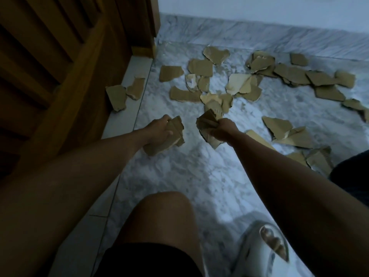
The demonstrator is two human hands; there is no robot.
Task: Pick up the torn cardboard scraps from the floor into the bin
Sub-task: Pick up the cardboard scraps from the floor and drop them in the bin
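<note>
Presently we are holding a bundle of torn cardboard in each hand: our left hand (pixel 159 129) is curling round a folded wad of scraps (pixel 169 136), and our right hand (pixel 223 129) is gripping a second clutch of pieces (pixel 207 124), both raised just above the marble floor (pixel 189 172). We are noting that the remaining scraps on the floor (pixel 247 84) are lying ahead of both hands and fanning out to the right toward the skirting (pixel 259 35), so the right hand is the nearer one to the bulk of them; the nearest loose piece (pixel 217 102) is sitting just beyond the right hand's knuckles. Two pieces (pixel 124 93) are resting apart on the pale threshold strip beside the wooden door (pixel 69 66), closer to the left hand. We are recording no bin in view, so we cannot tell which way it lies. The scraps are flat, brown, ragged-edged corrugated board, some showing a paler inner face, light and easily bent; the floor is smooth, veined grey-white stone. In our judgement both hands are near full, and the next move is calling for emptying them before gathering more. A bare knee (pixel 165 212) and a pale sandal (pixel 261 254) are showing at the lower edge.
</note>
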